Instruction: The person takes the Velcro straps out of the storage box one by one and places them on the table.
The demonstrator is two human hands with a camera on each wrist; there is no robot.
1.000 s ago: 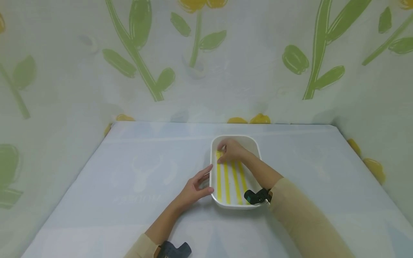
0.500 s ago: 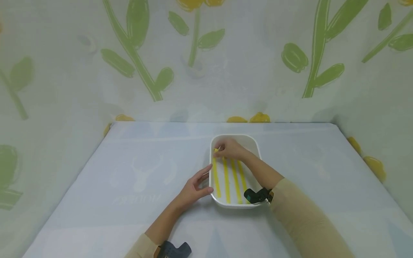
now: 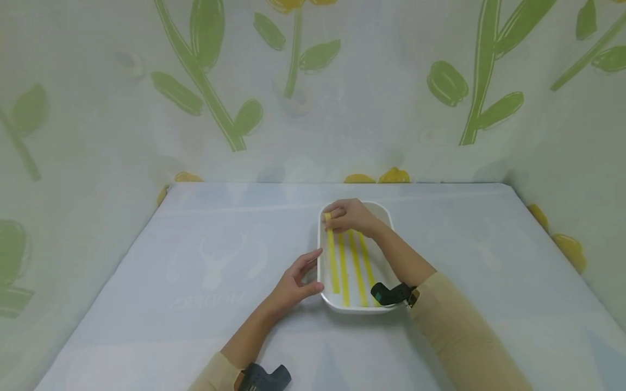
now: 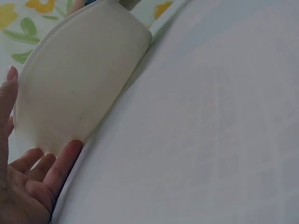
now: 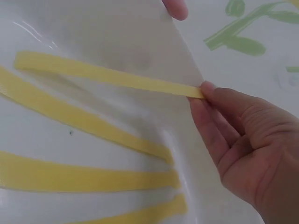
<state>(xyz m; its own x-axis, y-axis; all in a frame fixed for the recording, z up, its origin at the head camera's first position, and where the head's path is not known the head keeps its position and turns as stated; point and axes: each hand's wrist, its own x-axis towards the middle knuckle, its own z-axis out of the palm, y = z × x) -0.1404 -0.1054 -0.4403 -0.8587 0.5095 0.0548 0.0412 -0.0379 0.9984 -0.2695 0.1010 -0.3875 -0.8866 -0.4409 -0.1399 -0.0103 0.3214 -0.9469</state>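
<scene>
White tray (image 3: pixel 349 311) at centre of the head view, on a pale table (image 3: pixel 146 304). Right hand (image 3: pixel 353 215) at the tray's upper left: thumb and fingers pinch the top end of a yellow strip (image 3: pixel 333 255). The strip runs down the frame from that pinch, long axis close to upright, along the tray's left side. Shadow beneath it in the right wrist view; whether its free end touches the floor, I can't tell. Three other strips (image 3: pixel 357 263) lie to its right. Left hand (image 3: pixel 298 279), fingers spread, touches the tray's left wall, nearer the strip's free end.
</scene>
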